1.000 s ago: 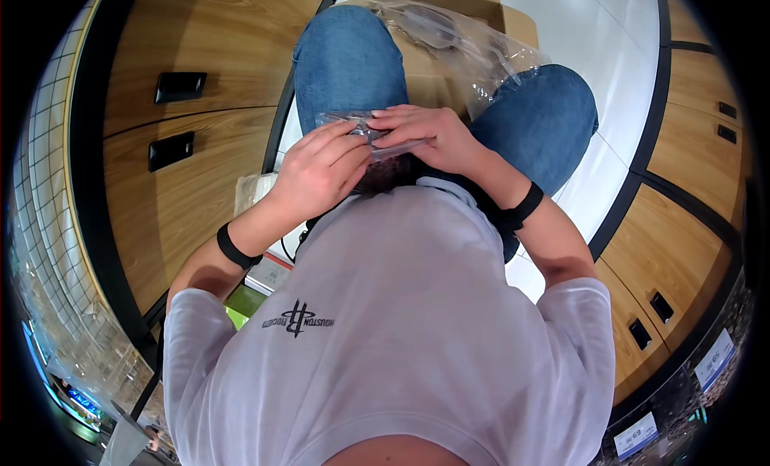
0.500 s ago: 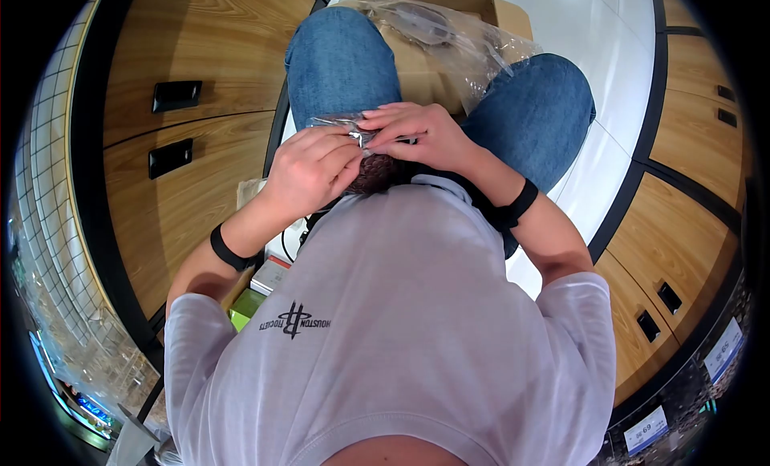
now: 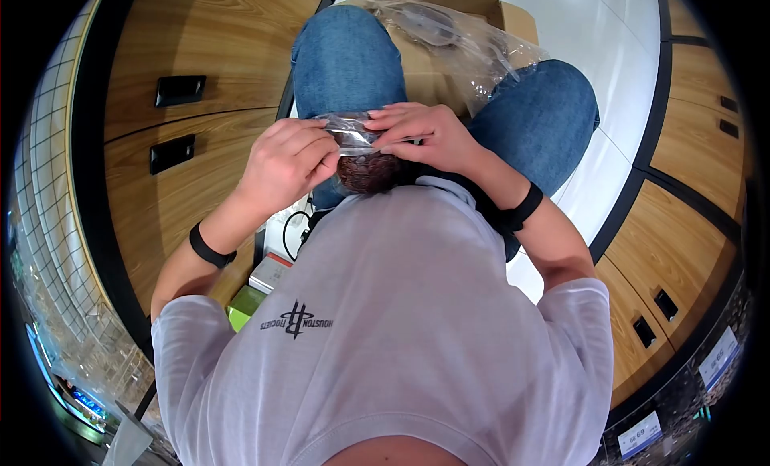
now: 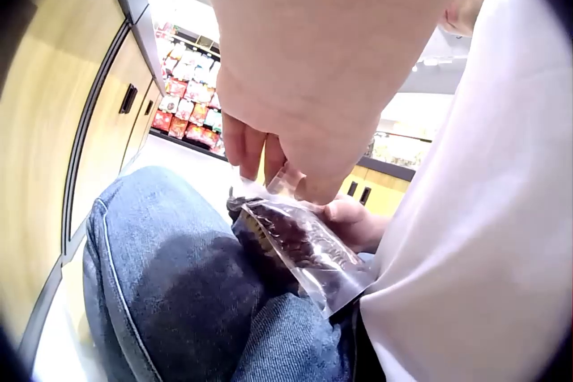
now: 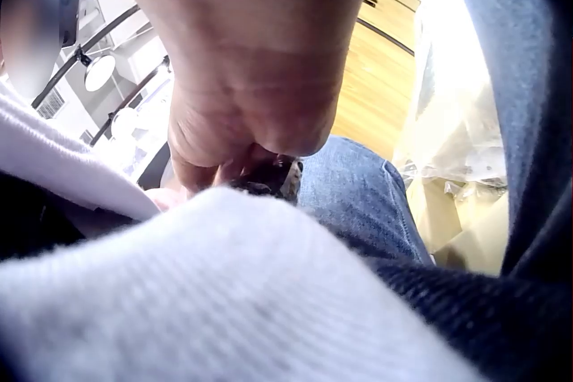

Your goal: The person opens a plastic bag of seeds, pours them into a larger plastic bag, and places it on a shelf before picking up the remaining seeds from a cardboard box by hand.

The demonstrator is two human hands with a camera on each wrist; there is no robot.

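A clear plastic bag [image 3: 351, 137] with dark reddish-brown contents [image 3: 369, 173] lies in the lap, against the shirt. My left hand [image 3: 287, 157] pinches the bag's left edge between thumb and fingers, and my right hand [image 3: 429, 137] pinches its right side. Between the hands the plastic is stretched into a shiny band. In the left wrist view the bag [image 4: 309, 252] slants beside the jeans, with the left fingers at its upper end. The right wrist view shows only a dark bit of it [image 5: 282, 180] under the right hand [image 5: 255, 122].
An open cardboard box [image 3: 517, 25] with a large clear plastic sheet [image 3: 449, 33] stands beyond the knees. Wooden cabinets [image 3: 208, 49] with black handles flank both sides. By the left hip are a green box [image 3: 245, 305] and a black cable [image 3: 287, 229].
My left hand has moved left, away from the right hand, drawing the plastic flat between them. More of the dark contents shows below. The right hand has barely moved.
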